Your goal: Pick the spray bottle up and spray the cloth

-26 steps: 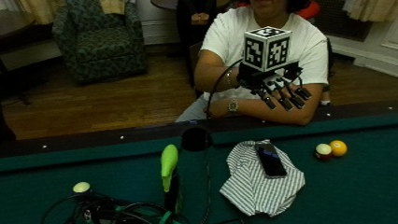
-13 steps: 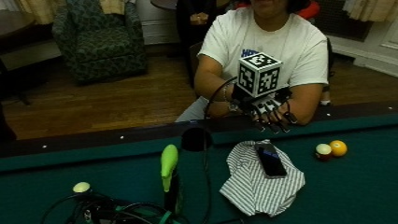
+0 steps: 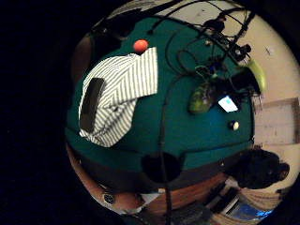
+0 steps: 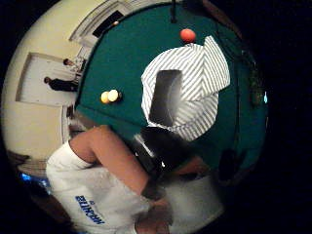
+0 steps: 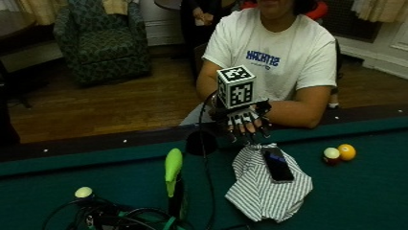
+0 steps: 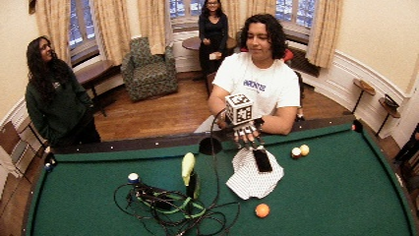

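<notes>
The gloved right hand (image 5: 245, 122) hangs over the near rail of the pool table, fingers (image 5: 250, 129) spread apart and pointing down, holding nothing. Just below them lies the striped cloth (image 5: 265, 184) on the green tabletop (image 5: 357, 191), a black phone (image 5: 278, 164) resting on it. The spray bottle (image 5: 173, 184), green-headed, stands upright well apart among cables (image 5: 115, 215). Two billiard balls (image 5: 338, 153) sit beside the cloth.
</notes>
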### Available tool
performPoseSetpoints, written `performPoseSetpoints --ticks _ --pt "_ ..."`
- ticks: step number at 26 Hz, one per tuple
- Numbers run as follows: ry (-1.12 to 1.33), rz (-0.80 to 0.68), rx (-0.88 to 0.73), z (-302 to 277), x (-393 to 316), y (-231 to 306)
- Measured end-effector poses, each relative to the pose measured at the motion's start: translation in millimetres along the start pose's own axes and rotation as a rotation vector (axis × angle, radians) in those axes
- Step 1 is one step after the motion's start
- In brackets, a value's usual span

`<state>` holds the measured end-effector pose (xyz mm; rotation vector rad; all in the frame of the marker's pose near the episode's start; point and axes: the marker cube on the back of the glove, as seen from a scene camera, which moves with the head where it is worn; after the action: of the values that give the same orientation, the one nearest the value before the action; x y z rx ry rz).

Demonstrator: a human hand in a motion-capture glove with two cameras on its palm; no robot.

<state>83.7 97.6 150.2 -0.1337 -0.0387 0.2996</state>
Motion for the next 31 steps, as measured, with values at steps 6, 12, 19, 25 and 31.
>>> performPoseSetpoints --ticks 6,12,19,25,31 --pt "-0.012 0.123 0.043 -3.1 38.2 16.1" --pt "-0.100 0.209 0.082 -4.9 69.9 29.9" --pt "-0.167 0.245 0.110 -12.1 105.4 38.5" --pt "-0.191 0.270 0.119 -21.1 135.1 40.6" --pt "-0.305 0.249 0.132 -17.2 169.3 48.4"
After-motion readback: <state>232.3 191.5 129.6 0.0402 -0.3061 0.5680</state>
